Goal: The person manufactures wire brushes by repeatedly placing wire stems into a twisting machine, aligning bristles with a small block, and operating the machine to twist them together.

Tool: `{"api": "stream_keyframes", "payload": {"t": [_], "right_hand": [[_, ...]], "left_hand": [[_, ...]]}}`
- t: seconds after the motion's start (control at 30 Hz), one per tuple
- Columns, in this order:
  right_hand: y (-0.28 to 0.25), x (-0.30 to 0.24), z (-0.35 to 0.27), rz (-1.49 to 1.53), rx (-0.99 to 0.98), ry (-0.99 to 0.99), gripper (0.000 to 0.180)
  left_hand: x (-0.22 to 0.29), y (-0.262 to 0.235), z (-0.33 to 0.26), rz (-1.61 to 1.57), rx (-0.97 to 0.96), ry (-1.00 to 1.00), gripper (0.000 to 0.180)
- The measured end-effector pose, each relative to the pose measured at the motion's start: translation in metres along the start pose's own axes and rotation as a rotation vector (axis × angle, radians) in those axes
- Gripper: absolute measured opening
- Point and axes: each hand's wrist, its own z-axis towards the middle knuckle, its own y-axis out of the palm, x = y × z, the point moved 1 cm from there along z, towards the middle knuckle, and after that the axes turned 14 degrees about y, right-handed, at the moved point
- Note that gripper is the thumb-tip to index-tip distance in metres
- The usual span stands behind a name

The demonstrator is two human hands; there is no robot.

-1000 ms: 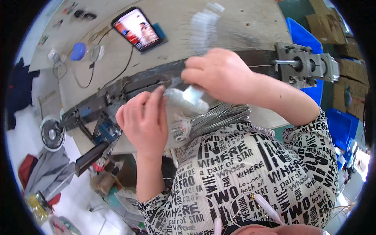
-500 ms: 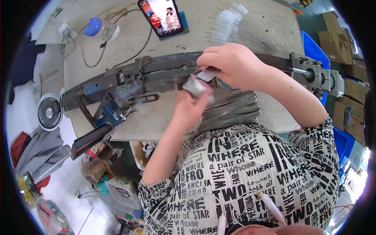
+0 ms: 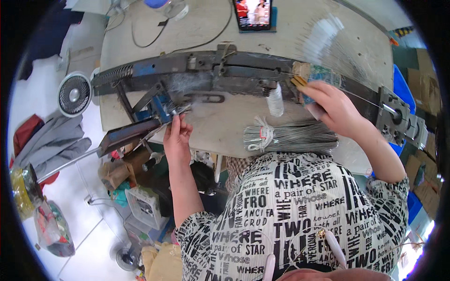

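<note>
Pale strip point(image 3: 315, 111) sits clasped under the outstretched right hand point(image 3: 335, 107) — the left hand point(image 3: 178, 135) curls, its hold impossible to tell.

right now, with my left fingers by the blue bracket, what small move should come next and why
Probably steady the yellow piece with your right hand: that hand appears to pinch it by the dark bar, while your left hand is well away from it, over by the blue bracket.
</note>
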Motion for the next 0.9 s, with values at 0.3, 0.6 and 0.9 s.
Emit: {"api": "stream_keyframes", "payload": {"t": [0.3, 0.6, 0.9], "right_hand": [[0.021, 0.035, 0.022, -0.088, 0.163, 0.299, 0.031], [0.011, 0.036, -0.008, 0.2, 0.106, 0.153, 0.025], [-0.052, 0.016, -0.041, 0.503, 0.2, 0.13, 0.02]], "left_hand": [[-0.001, 0.027, -0.009, 0.03, 0.069, -0.002, 0.024], [-0.004, 0.02, -0.005, 0.008, 0.158, 0.03, 0.028], [-0.002, 0.037, -0.022, -0.079, -0.186, -0.085, 0.019]]}}
